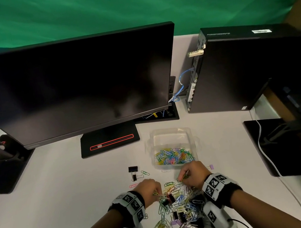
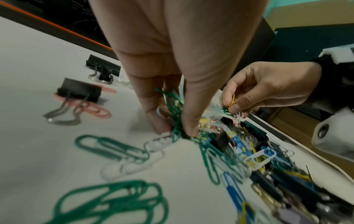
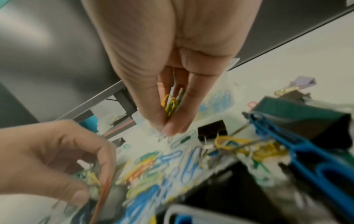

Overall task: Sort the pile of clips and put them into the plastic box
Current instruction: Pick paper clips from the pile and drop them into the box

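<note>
A mixed pile of coloured paper clips and black and purple binder clips point(image 1: 178, 206) lies on the white table in front of me. My left hand point(image 1: 149, 190) pinches a bunch of green paper clips point(image 2: 175, 115) at the pile's left edge. My right hand point(image 1: 192, 174) pinches a few yellow and green paper clips point(image 3: 172, 104) just above the pile's far side. The clear plastic box point(image 1: 172, 146) stands right behind the hands, its near half covered with coloured paper clips point(image 1: 173, 155).
Two black binder clips point(image 1: 133, 173) and loose paper clips lie left of the box; a purple binder clip point(image 1: 211, 167) lies to its right. A dark monitor point(image 1: 73, 87) with its stand point(image 1: 109, 141) and a black computer tower point(image 1: 238, 71) stand behind.
</note>
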